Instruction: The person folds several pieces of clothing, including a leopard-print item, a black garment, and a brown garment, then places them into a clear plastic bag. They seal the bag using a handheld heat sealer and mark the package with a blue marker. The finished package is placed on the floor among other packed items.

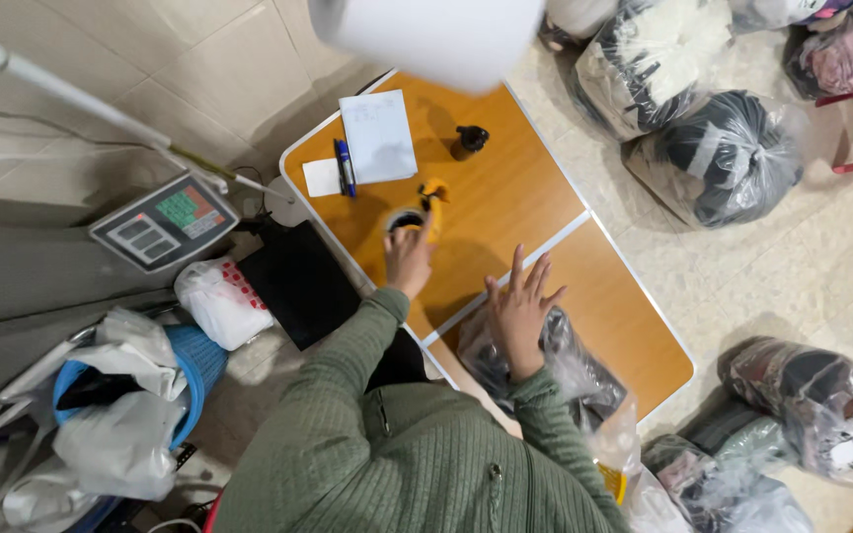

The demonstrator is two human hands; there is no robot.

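an orange folding desk (pixel 505 212) carries a white notepad (pixel 379 135), a blue pen (pixel 345 167), a small white card (pixel 322 178), a dark bottle (pixel 469 140), a yellow tape dispenser (pixel 432 193) and a clear bag of dark clothing (pixel 565 360).

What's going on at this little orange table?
A person in a green sweater leans over the orange folding table. Their left hand reaches to a yellow tape dispenser, while the right hand rests, fingers spread, on a clear plastic bag of dark clothing. A notepad and pen lie farther back.
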